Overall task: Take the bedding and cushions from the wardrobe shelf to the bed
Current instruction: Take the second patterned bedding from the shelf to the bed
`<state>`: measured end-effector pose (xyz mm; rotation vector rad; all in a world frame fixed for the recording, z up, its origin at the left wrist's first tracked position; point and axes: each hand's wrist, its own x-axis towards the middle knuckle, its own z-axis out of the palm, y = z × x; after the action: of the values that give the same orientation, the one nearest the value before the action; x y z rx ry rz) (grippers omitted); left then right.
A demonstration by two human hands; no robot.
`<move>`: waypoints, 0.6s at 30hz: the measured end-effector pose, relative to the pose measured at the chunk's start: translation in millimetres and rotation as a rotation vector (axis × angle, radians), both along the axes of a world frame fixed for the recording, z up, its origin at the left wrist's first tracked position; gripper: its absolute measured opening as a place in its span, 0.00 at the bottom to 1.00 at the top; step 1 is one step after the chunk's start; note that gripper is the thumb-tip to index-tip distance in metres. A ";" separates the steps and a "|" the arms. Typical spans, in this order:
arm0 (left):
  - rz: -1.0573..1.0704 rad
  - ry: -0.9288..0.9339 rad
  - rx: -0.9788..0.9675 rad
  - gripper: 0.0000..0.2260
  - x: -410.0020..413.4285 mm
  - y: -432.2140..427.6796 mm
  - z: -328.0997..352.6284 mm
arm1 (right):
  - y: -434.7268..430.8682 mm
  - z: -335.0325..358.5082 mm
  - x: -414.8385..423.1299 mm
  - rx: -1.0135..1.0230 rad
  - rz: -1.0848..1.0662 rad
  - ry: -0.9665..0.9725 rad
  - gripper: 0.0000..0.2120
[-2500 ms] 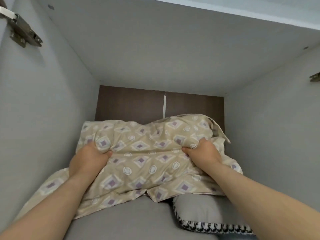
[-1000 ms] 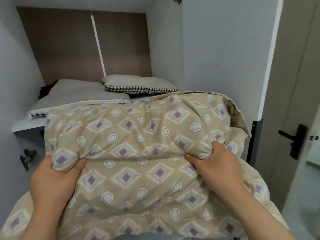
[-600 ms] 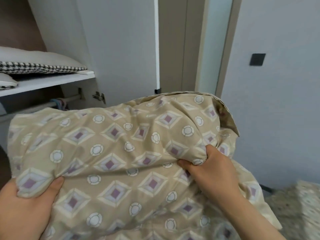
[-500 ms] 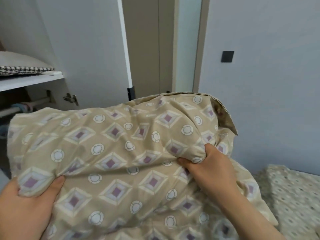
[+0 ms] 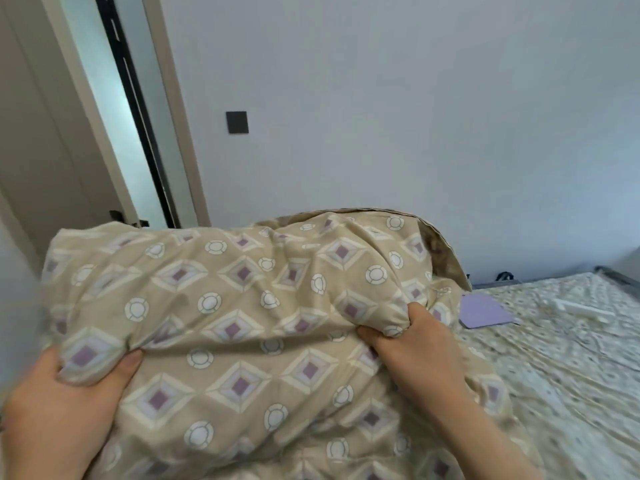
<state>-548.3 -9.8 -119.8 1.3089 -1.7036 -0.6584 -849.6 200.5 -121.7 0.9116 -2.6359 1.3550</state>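
Both hands were clenched into the folded quilt [image 5: 249,327]: my left hand [image 5: 65,407] had a fistful of its lower left corner with the thumb pressed into the fabric, and my right hand [image 5: 412,344] pinched a thick fold near its right side. The quilt, beige with purple diamonds and white rings, sat bundled in front of my chest, held off every surface, its loose edge flapping up at the far right.

The bed [image 5: 561,358] lay to my right, its patterned sheet bare near me, with a lilac sheet of paper or cloth [image 5: 485,311] and a white object [image 5: 581,308], too blurred to name, further up. A door [image 5: 45,133] stood to the left beside a wall carrying 1 dark switch plate [image 5: 237,122].

I judged this the carry-and-drop step. To do it well, I would need to keep both grips firm so the folds did not slide apart, swing the bundle right over the mattress, and lower it onto the open sheet short of those 2 items. Letting go with both hands together should keep it from unrolling. The hanging lower layers could drag on the mattress edge, so lifting slightly first seemed wise.
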 end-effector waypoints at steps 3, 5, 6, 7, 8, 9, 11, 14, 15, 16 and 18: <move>-0.103 -0.063 -0.001 0.39 -56.8 -3.1 5.5 | 28.6 -3.3 -42.0 0.001 -0.098 -0.003 0.26; -0.176 -0.062 -0.033 0.39 -97.1 -3.4 8.1 | 46.2 -5.3 -63.8 0.009 -0.161 -0.003 0.27; -0.209 -0.054 -0.048 0.38 -116.3 -5.5 7.8 | 54.3 -5.3 -74.6 0.009 -0.190 -0.001 0.27; -0.226 -0.050 -0.065 0.37 -132.1 -6.3 10.2 | 59.6 -5.6 -83.6 0.016 -0.214 0.003 0.27; -0.255 -0.043 -0.089 0.36 -155.4 -6.7 10.6 | 67.6 -6.2 -96.4 0.015 -0.253 0.006 0.27; -0.283 -0.037 -0.108 0.35 -178.9 -6.4 9.7 | 75.3 -8.0 -109.5 0.011 -0.291 0.006 0.27; -0.317 -0.027 -0.134 0.32 -220.1 -7.2 4.6 | 87.4 -13.0 -132.6 0.024 -0.355 0.004 0.27; -0.370 -0.049 -0.158 0.28 -286.3 -17.0 -10.8 | 97.6 -27.1 -166.1 0.033 -0.460 -0.013 0.27; -0.404 -0.047 -0.158 0.27 -309.1 -22.4 -15.0 | 98.1 -33.0 -178.0 0.031 -0.497 -0.018 0.27; -0.448 -0.044 -0.164 0.26 -334.7 -27.8 -19.5 | 98.3 -38.9 -191.0 0.028 -0.535 -0.023 0.27; -0.510 -0.066 -0.185 0.23 -376.0 -35.5 -25.0 | 97.3 -45.8 -212.0 0.039 -0.587 -0.029 0.28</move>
<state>-924.4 -45.3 -144.8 0.7746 -2.1204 -0.7264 -1061.6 297.8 -167.5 0.0864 -2.6387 1.1633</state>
